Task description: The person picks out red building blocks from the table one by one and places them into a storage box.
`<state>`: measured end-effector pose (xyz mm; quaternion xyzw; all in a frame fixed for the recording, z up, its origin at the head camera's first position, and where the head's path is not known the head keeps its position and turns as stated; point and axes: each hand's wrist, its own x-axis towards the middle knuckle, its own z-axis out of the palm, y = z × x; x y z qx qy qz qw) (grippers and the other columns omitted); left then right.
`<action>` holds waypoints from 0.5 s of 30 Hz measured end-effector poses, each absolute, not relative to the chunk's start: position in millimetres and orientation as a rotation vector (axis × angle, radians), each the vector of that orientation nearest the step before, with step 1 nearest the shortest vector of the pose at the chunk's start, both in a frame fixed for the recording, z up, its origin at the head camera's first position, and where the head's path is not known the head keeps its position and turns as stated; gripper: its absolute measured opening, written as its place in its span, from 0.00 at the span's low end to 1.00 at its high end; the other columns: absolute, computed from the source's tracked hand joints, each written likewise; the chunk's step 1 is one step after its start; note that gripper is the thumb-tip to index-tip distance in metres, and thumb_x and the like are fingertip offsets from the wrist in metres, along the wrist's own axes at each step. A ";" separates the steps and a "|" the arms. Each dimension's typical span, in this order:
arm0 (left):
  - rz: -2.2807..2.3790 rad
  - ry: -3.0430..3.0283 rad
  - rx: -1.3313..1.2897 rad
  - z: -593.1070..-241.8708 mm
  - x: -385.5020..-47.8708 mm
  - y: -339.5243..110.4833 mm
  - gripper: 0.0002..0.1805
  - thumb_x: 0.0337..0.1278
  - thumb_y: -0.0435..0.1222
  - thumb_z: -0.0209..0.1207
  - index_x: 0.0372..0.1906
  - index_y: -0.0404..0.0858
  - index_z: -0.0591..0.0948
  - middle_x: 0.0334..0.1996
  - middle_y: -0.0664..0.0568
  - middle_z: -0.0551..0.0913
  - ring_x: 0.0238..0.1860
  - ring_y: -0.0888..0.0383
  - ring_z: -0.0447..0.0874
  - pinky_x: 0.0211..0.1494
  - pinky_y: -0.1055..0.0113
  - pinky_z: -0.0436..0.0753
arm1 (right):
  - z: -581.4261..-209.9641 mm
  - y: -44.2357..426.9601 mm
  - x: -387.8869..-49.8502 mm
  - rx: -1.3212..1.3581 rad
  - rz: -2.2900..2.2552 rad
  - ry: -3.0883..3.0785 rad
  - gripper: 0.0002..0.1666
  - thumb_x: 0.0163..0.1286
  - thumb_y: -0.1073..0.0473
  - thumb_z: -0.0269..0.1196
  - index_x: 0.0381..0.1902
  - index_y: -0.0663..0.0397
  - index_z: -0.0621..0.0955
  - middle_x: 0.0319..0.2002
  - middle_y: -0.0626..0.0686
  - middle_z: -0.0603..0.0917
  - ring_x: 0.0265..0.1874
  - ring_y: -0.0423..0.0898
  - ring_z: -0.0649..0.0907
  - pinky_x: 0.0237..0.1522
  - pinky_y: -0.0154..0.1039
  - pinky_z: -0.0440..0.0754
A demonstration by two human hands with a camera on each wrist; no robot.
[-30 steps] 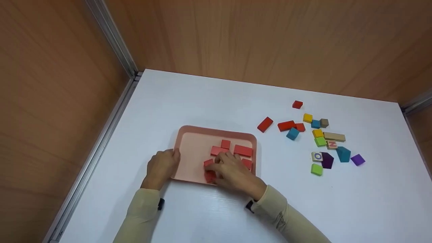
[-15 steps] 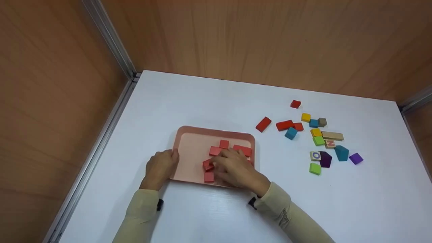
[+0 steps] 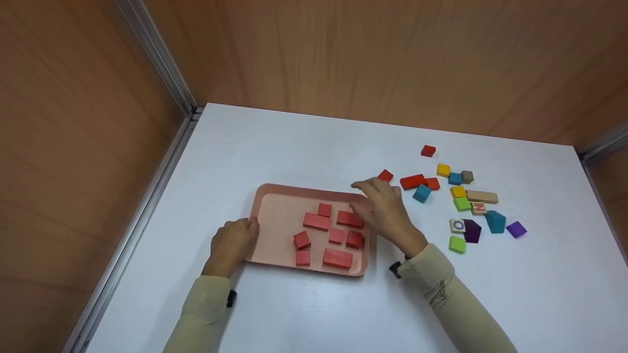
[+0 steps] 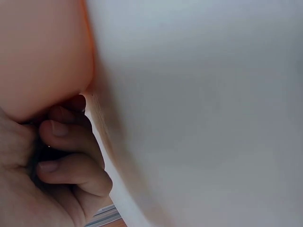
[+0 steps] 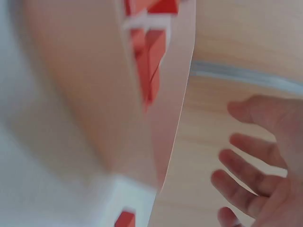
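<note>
A pink tray (image 3: pixel 277 220) holds several red blocks, some long and some small, such as the long block (image 3: pixel 337 258) near its front edge. My left hand (image 3: pixel 230 245) grips the tray's left rim; its fingers (image 4: pixel 71 168) curl at the edge in the left wrist view. Over the tray's right back corner hovers my right hand (image 3: pixel 390 211), thumb and fingers spread, holding nothing. The right wrist view shows the same hand (image 5: pixel 265 161) with its fingers apart. Just beyond its fingers lies a red block (image 3: pixel 385 175), partly hidden by the hand.
Right of the tray on the white table (image 3: pixel 294 314) lie more red blocks, including a long one (image 3: pixel 412 182) and a cube (image 3: pixel 428 150). Blue, yellow, green, purple and lettered blocks (image 3: pixel 457 225) are scattered farther right. Wooden panels (image 3: pixel 368 59) stand behind and at the left.
My right hand has left the blocks at the tray's front right and moved back and right, its fingers spreading. One small red block in the tray has shifted slightly. My left hand stays put.
</note>
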<state>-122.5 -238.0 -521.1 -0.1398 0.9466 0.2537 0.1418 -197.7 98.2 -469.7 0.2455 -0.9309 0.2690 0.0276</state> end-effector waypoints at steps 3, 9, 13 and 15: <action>0.735 2.730 -0.410 -522.0 -122.0 -238.1 0.28 0.77 0.50 0.38 0.25 0.39 0.76 0.19 0.48 0.76 0.22 0.51 0.74 0.25 0.59 0.70 | -470.4 113.0 -208.9 0.637 0.836 -2.879 0.30 0.62 0.53 0.74 0.60 0.52 0.79 0.55 0.55 0.79 0.54 0.52 0.75 0.51 0.51 0.67; 0.763 2.739 -0.424 -523.1 -119.4 -238.1 0.28 0.76 0.49 0.37 0.24 0.39 0.76 0.18 0.48 0.75 0.22 0.51 0.73 0.24 0.59 0.69 | -478.6 142.1 -228.9 0.458 0.795 -2.939 0.29 0.65 0.54 0.71 0.62 0.55 0.77 0.55 0.59 0.78 0.54 0.56 0.74 0.51 0.54 0.66; 0.753 2.760 -0.408 -522.8 -120.5 -237.5 0.27 0.76 0.49 0.38 0.23 0.40 0.75 0.17 0.48 0.75 0.21 0.52 0.74 0.24 0.60 0.69 | -486.1 160.8 -240.8 0.327 0.749 -2.995 0.29 0.67 0.54 0.69 0.63 0.55 0.77 0.57 0.61 0.76 0.55 0.58 0.73 0.55 0.58 0.63; 0.749 2.770 -0.397 -522.4 -121.4 -237.0 0.27 0.76 0.49 0.39 0.22 0.40 0.75 0.17 0.49 0.75 0.21 0.52 0.74 0.24 0.60 0.70 | -490.0 169.7 -246.6 0.261 0.729 -3.021 0.28 0.67 0.54 0.69 0.62 0.56 0.77 0.59 0.63 0.75 0.57 0.60 0.72 0.57 0.60 0.61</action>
